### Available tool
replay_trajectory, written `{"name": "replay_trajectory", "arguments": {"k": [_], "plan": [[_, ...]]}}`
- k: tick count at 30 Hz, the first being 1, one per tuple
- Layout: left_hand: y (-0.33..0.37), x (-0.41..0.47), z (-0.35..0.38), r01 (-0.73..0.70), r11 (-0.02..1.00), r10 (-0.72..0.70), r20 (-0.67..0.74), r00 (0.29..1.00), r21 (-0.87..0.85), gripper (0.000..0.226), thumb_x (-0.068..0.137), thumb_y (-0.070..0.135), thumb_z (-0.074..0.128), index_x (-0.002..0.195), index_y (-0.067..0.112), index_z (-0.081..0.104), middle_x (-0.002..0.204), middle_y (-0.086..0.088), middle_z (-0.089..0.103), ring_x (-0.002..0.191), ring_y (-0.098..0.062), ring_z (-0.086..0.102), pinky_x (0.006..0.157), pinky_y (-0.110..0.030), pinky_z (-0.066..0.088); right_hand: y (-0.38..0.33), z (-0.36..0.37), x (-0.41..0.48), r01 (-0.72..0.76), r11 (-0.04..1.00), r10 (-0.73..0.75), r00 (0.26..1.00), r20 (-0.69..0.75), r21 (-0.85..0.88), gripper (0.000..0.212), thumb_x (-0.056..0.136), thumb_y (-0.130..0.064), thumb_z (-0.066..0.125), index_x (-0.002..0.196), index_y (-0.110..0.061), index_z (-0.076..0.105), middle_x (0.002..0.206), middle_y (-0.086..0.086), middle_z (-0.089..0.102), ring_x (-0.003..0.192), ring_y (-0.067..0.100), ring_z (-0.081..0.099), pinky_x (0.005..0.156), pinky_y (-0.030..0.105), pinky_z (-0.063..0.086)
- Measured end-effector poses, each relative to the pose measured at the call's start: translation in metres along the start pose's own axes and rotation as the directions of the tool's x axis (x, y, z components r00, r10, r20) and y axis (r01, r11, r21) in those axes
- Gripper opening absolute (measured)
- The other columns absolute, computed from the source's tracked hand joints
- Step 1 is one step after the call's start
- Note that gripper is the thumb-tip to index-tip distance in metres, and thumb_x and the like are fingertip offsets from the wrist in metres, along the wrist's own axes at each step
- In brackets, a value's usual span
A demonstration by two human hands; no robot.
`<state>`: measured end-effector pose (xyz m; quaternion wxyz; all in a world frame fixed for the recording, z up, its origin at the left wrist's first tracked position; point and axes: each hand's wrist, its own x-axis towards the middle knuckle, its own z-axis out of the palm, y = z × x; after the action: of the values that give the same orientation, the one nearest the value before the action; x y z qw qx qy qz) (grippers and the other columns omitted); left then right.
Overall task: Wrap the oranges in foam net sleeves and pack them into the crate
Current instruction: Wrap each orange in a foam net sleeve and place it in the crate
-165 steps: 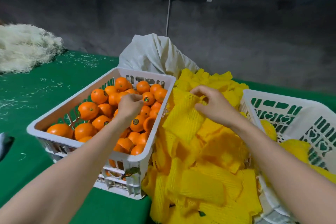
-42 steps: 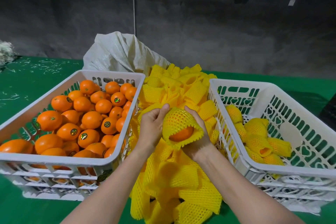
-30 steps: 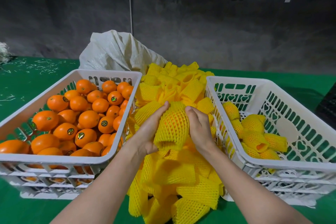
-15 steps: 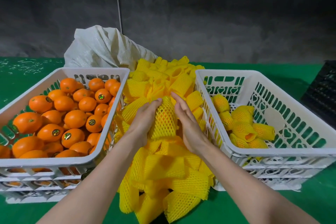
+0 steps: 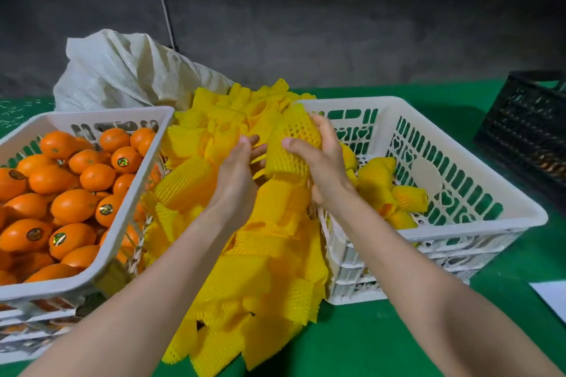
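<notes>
Yellow-netted orange [image 5: 291, 144] gripped in right hand [image 5: 324, 168]; left hand [image 5: 235, 180] open beside it.

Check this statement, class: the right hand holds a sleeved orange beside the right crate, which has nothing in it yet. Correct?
Not quite. The head view shows the right hand holding the sleeved orange beside the right crate, but that crate already contains several wrapped oranges.

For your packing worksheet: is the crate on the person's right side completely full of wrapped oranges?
No: the right crate holds only a few wrapped oranges clustered on one side, with bare floor and walls showing.
</notes>
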<state>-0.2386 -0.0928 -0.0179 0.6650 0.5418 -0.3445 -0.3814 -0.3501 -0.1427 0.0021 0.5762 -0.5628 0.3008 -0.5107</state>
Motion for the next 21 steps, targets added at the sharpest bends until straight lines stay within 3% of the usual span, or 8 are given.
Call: {"name": "replay_trajectory", "arguments": {"k": [3, 6, 9, 11, 13, 15, 18, 21], "plan": [[-0.006, -0.007, 0.025, -0.216, 0.954, 0.187, 0.152, 0.971, 0.208, 0.025, 0.099, 0.006, 0.045, 0.096, 0.022, 0.062, 0.097, 0.004, 0.064, 0.093, -0.018, 0.059, 0.076, -0.026, 0.048, -0.005, -0.038, 0.034, 0.027, 0.999, -0.034, 0.978, -0.205, -0.039, 0.056, 0.066, -0.022, 0.075, 0.116, -0.026, 0.050, 0.111, 0.009, 0.061, 0.100, 0.026, 0.061, 0.086, 0.047, 0.053], [-0.020, -0.005, 0.053, -0.397, 0.744, 0.221, 0.363, 0.905, 0.538, 0.023, 0.095, -0.001, 0.049, 0.106, 0.008, 0.067, 0.108, -0.005, 0.066, 0.104, -0.019, 0.058, 0.086, -0.026, 0.045, 0.009, -0.075, 0.068, -0.114, 0.923, -0.002, 0.954, -0.299, -0.368, 0.061, 0.069, -0.025, 0.074, 0.121, -0.033, 0.042, 0.119, 0.006, 0.053, 0.102, 0.023, 0.055, 0.088, 0.045, 0.050], [-0.030, 0.001, 0.064, -0.440, 0.594, 0.169, 0.431, 0.887, 0.673, 0.023, 0.093, -0.001, 0.053, 0.112, 0.001, 0.065, 0.117, -0.014, 0.063, 0.105, -0.023, 0.058, 0.081, -0.016, 0.040, 0.035, -0.099, 0.090, -0.257, 0.559, 0.158, 0.966, -0.202, -0.788, 0.077, 0.067, -0.028, 0.074, 0.132, -0.027, 0.033, 0.127, 0.011, 0.048, 0.105, 0.028, 0.053, 0.082, 0.037, 0.048], [-0.031, 0.001, 0.066, -0.421, 0.604, 0.167, 0.409, 0.897, 0.677, 0.020, 0.091, -0.002, 0.055, 0.108, 0.001, 0.066, 0.114, -0.015, 0.061, 0.098, -0.021, 0.058, 0.074, -0.013, 0.037, 0.054, -0.106, 0.094, -0.243, 0.274, 0.336, 0.931, -0.144, -0.931, 0.088, 0.070, -0.031, 0.075, 0.141, -0.020, 0.024, 0.133, 0.016, 0.045, 0.114, 0.033, 0.051, 0.082, 0.036, 0.047], [-0.030, 0.003, 0.066, -0.404, 0.626, 0.156, 0.401, 0.903, 0.667, 0.019, 0.090, -0.002, 0.057, 0.105, 0.002, 0.067, 0.111, -0.014, 0.061, 0.096, -0.020, 0.058, 0.076, -0.016, 0.040, 0.067, -0.107, 0.094, -0.193, 0.107, 0.437, 0.890, -0.128, -0.975, 0.090, 0.077, -0.032, 0.069, 0.146, -0.016, 0.015, 0.139, 0.020, 0.039, 0.118, 0.036, 0.049, 0.079, 0.035, 0.046], [-0.029, 0.003, 0.065, -0.386, 0.640, 0.134, 0.398, 0.908, 0.665, 0.018, 0.090, -0.001, 0.058, 0.105, 0.002, 0.067, 0.111, -0.013, 0.062, 0.099, -0.020, 0.058, 0.080, -0.022, 0.044, 0.071, -0.105, 0.094, -0.158, 0.075, 0.476, 0.873, -0.104, -0.984, 0.087, 0.081, -0.031, 0.066, 0.147, -0.014, 0.012, 0.140, 0.021, 0.038, 0.120, 0.036, 0.048, 0.077, 0.035, 0.045], [-0.027, 0.001, 0.062, -0.356, 0.675, 0.102, 0.397, 0.912, 0.647, 0.020, 0.091, 0.001, 0.058, 0.108, 0.003, 0.067, 0.112, -0.012, 0.061, 0.104, -0.020, 0.058, 0.086, -0.027, 0.047, 0.069, -0.098, 0.094, -0.095, 0.029, 0.473, 0.878, -0.070, -0.995, 0.081, 0.083, -0.037, 0.065, 0.145, -0.014, 0.019, 0.140, 0.018, 0.038, 0.128, 0.038, 0.039, 0.094, 0.042, 0.043], [-0.023, -0.004, 0.051, -0.308, 0.754, 0.049, 0.418, 0.907, 0.580, 0.020, 0.091, 0.002, 0.058, 0.110, 0.005, 0.065, 0.109, -0.004, 0.062, 0.103, -0.013, 0.058, 0.085, -0.020, 0.050, 0.053, -0.082, 0.087, -0.019, 0.154, 0.201, 0.979, 0.013, -0.988, 0.061, 0.089, -0.029, 0.058, 0.142, -0.015, 0.031, 0.143, 0.015, 0.036, 0.131, 0.036, 0.035, 0.104, 0.049, 0.036]]}}
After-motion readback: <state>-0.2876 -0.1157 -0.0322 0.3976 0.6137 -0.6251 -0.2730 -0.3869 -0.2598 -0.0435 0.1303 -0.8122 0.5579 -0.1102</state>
